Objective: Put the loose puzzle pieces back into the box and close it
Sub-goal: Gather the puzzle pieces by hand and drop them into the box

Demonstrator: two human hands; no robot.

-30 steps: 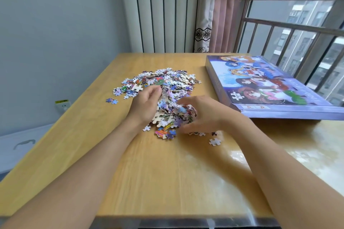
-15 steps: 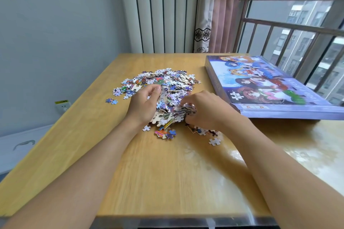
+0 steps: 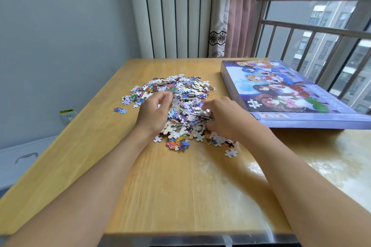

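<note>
A heap of loose colourful puzzle pieces lies in the middle of the wooden table. My left hand presses against the heap's left side, fingers curled into the pieces. My right hand is cupped on the heap's right side, its fingers closed around a bunch of pieces. The purple puzzle box, lid on and printed with cartoon figures, lies flat on the table to the right of the heap.
A few stray pieces lie left of the heap and one single piece lies near my right wrist. A window railing runs behind the box. A curtain hangs at the back. A wall socket sits low on the left.
Both hands have pushed further into the heap and drawn the pieces together; my right hand slid away from me and closed on a bunch of pieces.
</note>
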